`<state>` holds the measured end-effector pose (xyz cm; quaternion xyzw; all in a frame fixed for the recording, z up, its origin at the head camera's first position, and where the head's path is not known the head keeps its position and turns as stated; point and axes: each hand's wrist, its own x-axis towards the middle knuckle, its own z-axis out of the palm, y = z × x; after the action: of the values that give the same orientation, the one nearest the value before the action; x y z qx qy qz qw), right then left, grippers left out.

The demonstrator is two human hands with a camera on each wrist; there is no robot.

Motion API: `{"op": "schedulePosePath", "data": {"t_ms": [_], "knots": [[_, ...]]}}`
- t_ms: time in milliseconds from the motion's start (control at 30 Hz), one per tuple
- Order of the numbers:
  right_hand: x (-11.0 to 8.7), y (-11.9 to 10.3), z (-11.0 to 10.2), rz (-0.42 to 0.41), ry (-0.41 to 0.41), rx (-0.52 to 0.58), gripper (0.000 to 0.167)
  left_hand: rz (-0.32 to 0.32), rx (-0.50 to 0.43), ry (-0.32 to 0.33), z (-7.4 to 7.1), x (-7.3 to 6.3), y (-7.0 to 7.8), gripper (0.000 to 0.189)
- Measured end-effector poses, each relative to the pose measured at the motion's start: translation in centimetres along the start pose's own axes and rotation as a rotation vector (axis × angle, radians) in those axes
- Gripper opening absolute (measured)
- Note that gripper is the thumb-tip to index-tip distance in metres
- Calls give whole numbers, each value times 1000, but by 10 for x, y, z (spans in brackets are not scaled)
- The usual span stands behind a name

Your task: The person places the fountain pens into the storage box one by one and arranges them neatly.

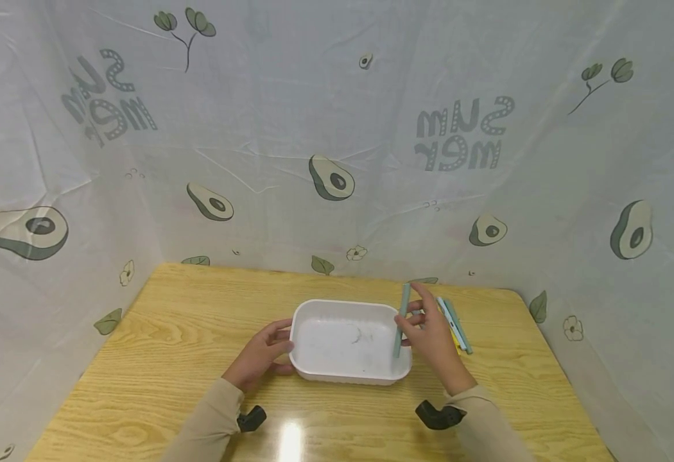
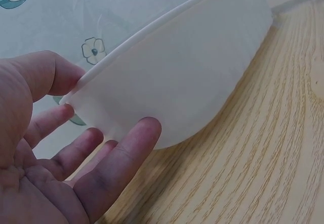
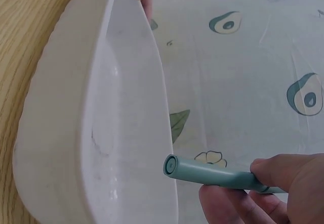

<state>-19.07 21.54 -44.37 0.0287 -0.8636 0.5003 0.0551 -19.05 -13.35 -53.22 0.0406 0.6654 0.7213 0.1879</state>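
Observation:
A white plastic tub (image 1: 348,375) stands on the table in front of me. My left hand (image 1: 264,353) holds its left end; in the left wrist view one digit bends over the rim while other fingertips lie along the outer wall (image 2: 177,77). Above the tub's right end, my right hand (image 1: 432,333) pinches a green marker pen (image 1: 404,305) between thumb and fingers. The marker (image 3: 212,174) points its round end toward the tub in the right wrist view. Faint dark marks show on the tub's inside floor.
Right of my right hand lie several pens: a light-blue one (image 1: 451,319), a green one (image 1: 460,330), and a yellow one (image 1: 457,346) partly hidden. The wooden table (image 1: 187,321) meets a patterned curtain (image 1: 267,224) along its back and sides.

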Motion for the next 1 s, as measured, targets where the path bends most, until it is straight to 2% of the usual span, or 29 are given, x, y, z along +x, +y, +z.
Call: {"op": "schedulePosePath", "data": {"t_ms": [133, 467, 800, 1000], "knots": [[0, -6, 6, 3, -11, -8, 80, 1, -1, -1, 0, 0, 0, 58], [3, -16, 26, -9, -72, 90, 79, 2, -2, -9, 0, 0, 0, 58], [6, -22, 59, -11, -111, 146, 79, 6, -3, 1, -1, 0, -2, 59], [7, -25, 86, 19, -185, 154, 78, 7, -10, -1, -1, 1, -2, 59]]}}
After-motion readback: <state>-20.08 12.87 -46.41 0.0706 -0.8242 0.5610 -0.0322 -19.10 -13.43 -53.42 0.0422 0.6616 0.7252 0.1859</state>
